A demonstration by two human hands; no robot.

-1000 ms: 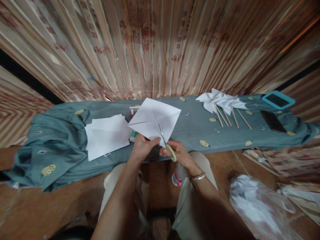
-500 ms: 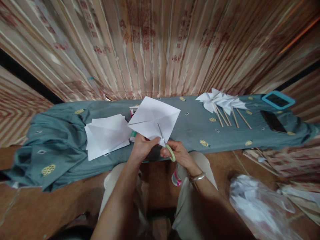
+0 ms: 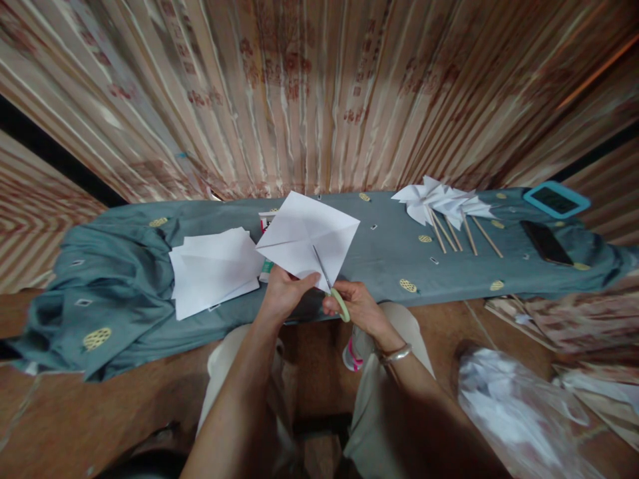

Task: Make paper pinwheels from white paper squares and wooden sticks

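A creased square sheet of white paper (image 3: 312, 229) is held up over the cloth-covered table, one corner towards me. My left hand (image 3: 285, 293) grips its near left edge, thumb on top. In my right hand (image 3: 359, 306) is a pair of scissors (image 3: 341, 306) with light green handles. Their blade lies over the paper from the near corner, pointing towards the middle. The lower blade is hidden under the sheet. To the left lies a stack of white paper (image 3: 214, 269). Partly covered by the held sheet is a tube-like item with a green end (image 3: 266, 271).
White paper pinwheels (image 3: 442, 203) on wooden sticks lie at the table's right. Beyond them are a black phone (image 3: 546, 242) and a blue-framed device (image 3: 556, 199). A clear plastic bag with white paper (image 3: 504, 399) stands on the floor at right. A curtain (image 3: 319, 100) hangs behind the table.
Almost nothing differs. The paper and scissors have shifted very slightly; both hands keep the same hold.
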